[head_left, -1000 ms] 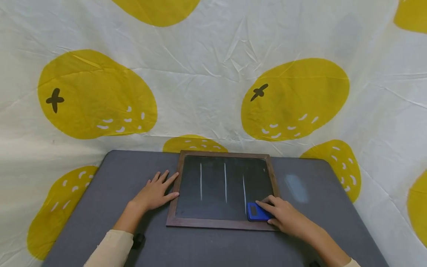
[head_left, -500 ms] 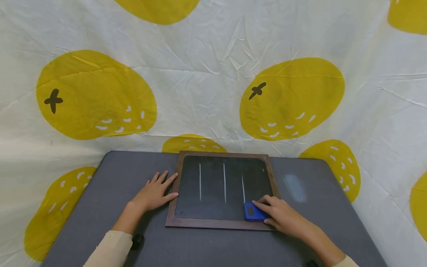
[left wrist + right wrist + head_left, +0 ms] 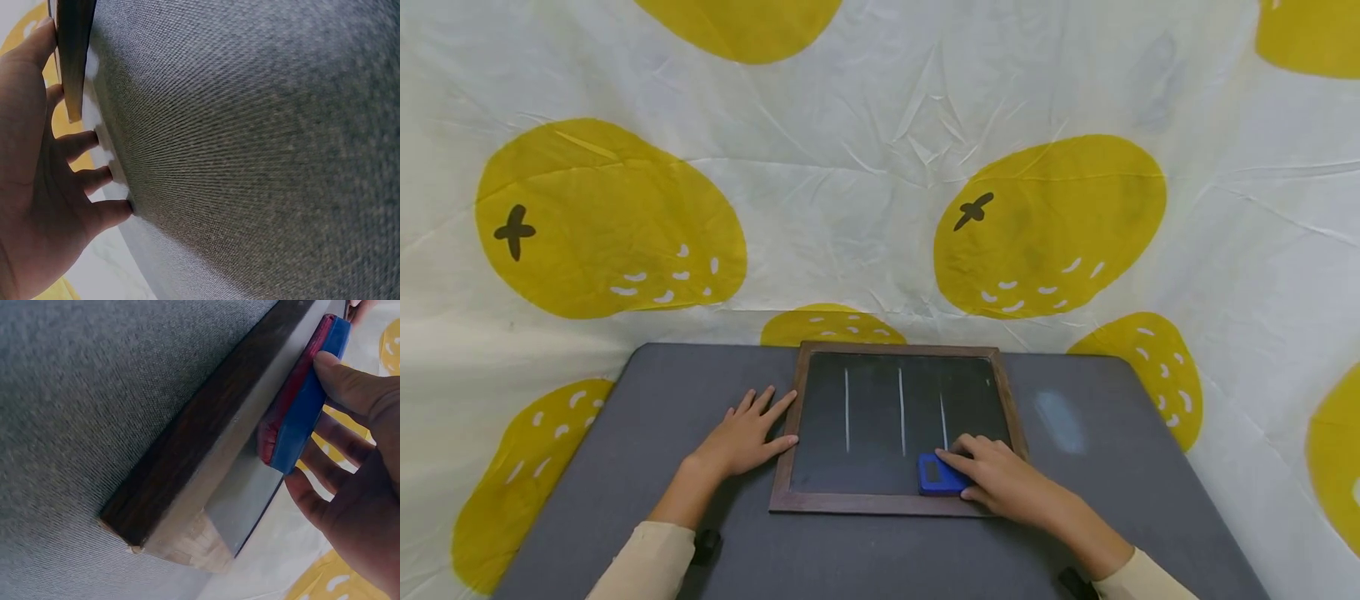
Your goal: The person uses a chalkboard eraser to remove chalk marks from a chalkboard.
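A small chalkboard (image 3: 865, 425) in a brown wooden frame lies on the grey table, with three white chalk lines drawn down it. My right hand (image 3: 1000, 479) grips a blue eraser (image 3: 938, 475) near the board's lower edge, just below the rightmost line. In the right wrist view, the thumb and fingers hold the blue body of the eraser (image 3: 306, 403), and its red felt side faces the board. My left hand (image 3: 741, 437) has its fingers spread, with thumb and index fingertips touching the left side of the frame (image 3: 74, 62); the other fingertips reach the table.
The grey table (image 3: 880, 554) extends around the board. A pale chalky smudge (image 3: 1060, 422) marks its surface to the right. Behind hangs a white cloth (image 3: 842, 225) with yellow printed shapes.
My right hand has slid the eraser left along the board's lower part, and the lower end of the rightmost chalk line has gone. My left hand has stayed at the frame.
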{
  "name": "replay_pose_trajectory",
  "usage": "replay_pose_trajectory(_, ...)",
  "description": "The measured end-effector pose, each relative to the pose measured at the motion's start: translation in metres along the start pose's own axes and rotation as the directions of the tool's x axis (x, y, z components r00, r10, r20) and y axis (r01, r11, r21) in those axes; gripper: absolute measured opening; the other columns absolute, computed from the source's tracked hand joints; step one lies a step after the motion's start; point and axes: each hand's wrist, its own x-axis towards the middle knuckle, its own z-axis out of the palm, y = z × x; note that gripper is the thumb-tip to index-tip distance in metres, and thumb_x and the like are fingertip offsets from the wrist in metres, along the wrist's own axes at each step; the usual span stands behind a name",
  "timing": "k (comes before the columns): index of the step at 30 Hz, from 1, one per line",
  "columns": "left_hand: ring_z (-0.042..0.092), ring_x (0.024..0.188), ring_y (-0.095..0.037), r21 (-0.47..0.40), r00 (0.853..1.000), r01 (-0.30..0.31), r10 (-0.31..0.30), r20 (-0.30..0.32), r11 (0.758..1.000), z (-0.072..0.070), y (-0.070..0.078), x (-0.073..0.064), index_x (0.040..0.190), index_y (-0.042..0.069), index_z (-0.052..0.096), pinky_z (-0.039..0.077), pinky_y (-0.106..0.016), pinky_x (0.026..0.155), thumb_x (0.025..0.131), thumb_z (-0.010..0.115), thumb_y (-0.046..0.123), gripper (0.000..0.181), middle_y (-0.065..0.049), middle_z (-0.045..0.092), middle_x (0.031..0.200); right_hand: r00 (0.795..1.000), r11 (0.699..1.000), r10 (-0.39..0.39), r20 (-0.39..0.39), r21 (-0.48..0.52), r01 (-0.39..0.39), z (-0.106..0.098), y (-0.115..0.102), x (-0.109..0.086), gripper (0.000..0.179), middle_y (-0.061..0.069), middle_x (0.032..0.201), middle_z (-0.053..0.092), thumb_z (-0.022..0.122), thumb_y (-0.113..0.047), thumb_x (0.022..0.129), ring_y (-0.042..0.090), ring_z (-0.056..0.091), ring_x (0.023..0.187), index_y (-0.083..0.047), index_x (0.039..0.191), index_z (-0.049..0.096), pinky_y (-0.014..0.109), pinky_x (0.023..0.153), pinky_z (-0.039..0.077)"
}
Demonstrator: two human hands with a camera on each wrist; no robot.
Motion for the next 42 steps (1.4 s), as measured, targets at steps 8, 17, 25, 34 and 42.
replay_pose_trajectory(8, 0.023, 0.151, -0.058, -0.001, 1.0, -0.011, 0.011, -0.003, 1.0, 0.003, -0.003, 0.0, 0.165, 0.025, 0.029, 0.028, -0.08, 0.109, 0.1, 0.053, 0.065, 0.08, -0.024, 0.028, 0.168, 1.0, 1.0, 0.006, -0.004, -0.018, -0.006, 0.0, -0.003, 0.002, 0.06, 0.005, 0.118, 0.059, 0.078, -0.026, 0.093, 0.013, 0.053, 0.093, -0.007, 0.146, 0.06, 0.032, 0.074, 0.045)
replay_pose_trajectory(17, 0.023, 0.151, -0.058, 0.005, 1.0, -0.016, 0.016, -0.002, 1.0, 0.004, -0.002, -0.003, 0.166, 0.025, 0.028, 0.028, -0.08, 0.11, 0.101, 0.054, 0.062, 0.08, -0.024, 0.027, 0.168, 0.999, 0.998, 0.035, -0.012, -0.052, -0.036, 0.006, 0.01, 0.017, 0.061, 0.007, 0.119, 0.059, 0.078, -0.027, 0.094, 0.015, 0.055, 0.092, -0.007, 0.148, 0.058, 0.032, 0.072, 0.046)
replay_pose_trajectory(25, 0.022, 0.152, -0.057, 0.015, 1.0, -0.013, 0.013, -0.013, 1.0, 0.007, -0.004, -0.004, 0.166, 0.025, 0.028, 0.027, -0.08, 0.11, 0.101, 0.054, 0.062, 0.079, -0.023, 0.027, 0.168, 0.993, 0.992, 0.117, -0.012, -0.049, -0.118, 0.006, 0.038, 0.047, 0.061, 0.014, 0.122, 0.059, 0.078, -0.022, 0.094, 0.021, 0.059, 0.094, -0.004, 0.148, 0.057, 0.036, 0.073, 0.051)
replay_pose_trajectory(34, 0.023, 0.151, -0.057, 0.012, 1.0, -0.006, 0.006, -0.021, 1.0, 0.008, -0.005, -0.004, 0.165, 0.026, 0.029, 0.028, -0.08, 0.109, 0.101, 0.055, 0.062, 0.078, -0.023, 0.028, 0.168, 0.978, 0.978, 0.206, 0.028, 0.016, -0.206, -0.008, 0.074, 0.088, 0.059, 0.017, 0.125, 0.058, 0.075, -0.016, 0.096, 0.026, 0.059, 0.099, -0.001, 0.149, 0.054, 0.043, 0.083, 0.052)
replay_pose_trajectory(42, 0.022, 0.152, -0.056, 0.0, 1.0, 0.004, -0.004, -0.009, 1.0, 0.006, -0.003, -0.002, 0.166, 0.026, 0.028, 0.027, -0.079, 0.111, 0.101, 0.054, 0.062, 0.079, -0.022, 0.026, 0.169, 0.954, 0.951, 0.289, 0.084, 0.085, -0.296, -0.018, 0.103, 0.116, 0.059, 0.028, 0.139, 0.053, 0.071, -0.013, 0.099, 0.042, 0.053, 0.122, -0.002, 0.153, 0.05, 0.057, 0.106, 0.044)
